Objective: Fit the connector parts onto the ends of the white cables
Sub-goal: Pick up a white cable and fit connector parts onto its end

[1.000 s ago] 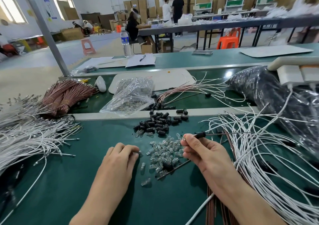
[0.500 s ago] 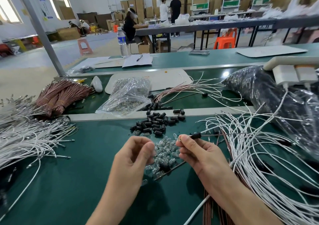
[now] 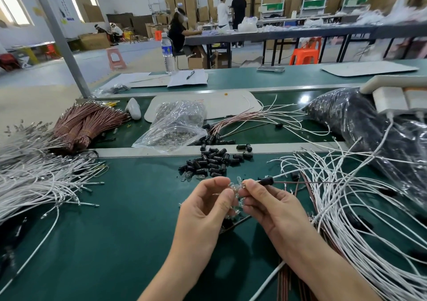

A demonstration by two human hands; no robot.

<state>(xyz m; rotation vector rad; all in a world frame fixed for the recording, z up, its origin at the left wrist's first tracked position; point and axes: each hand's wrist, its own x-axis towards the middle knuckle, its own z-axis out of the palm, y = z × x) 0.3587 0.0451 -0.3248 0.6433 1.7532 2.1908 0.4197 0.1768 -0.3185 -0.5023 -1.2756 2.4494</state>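
A single black sleeve (image 3: 265, 181) sits on the end of 1 white cable (image 3: 280, 175), held above the table just in front of the heap of black sleeves (image 3: 213, 162) and slightly to its right. The right hand (image 3: 272, 208) pinches the near end of that sleeve between thumb and forefinger, its other fingers curled under. The left hand (image 3: 203, 210), in front of the heap, has its thumb and forefinger closed on a small clear part (image 3: 233, 186), which is blurred. That part lies almost against the sleeve's open end; whether they touch cannot be told.

A scatter of clear parts (image 3: 187, 175) lies against the front edge of the heap, most of it hidden under the 2 hands. To the right of the heap spreads a tangle of loose white cables (image 3: 346, 208), some already carrying black sleeves. Far to the left of the heap lies a thick sheaf of white cables (image 3: 34, 180) with bare metal ends. All of this rests on the green bench mat (image 3: 104, 231).

Behind the heap and a little left sits a clear plastic bag (image 3: 175, 125). Further left of the heap lie bundles of brown cables (image 3: 85, 125). Behind and right of the heap is a large black plastic bag (image 3: 369, 125). Well behind the heap stand a water bottle (image 3: 167, 53) and papers (image 3: 182, 80) with a pen on top.
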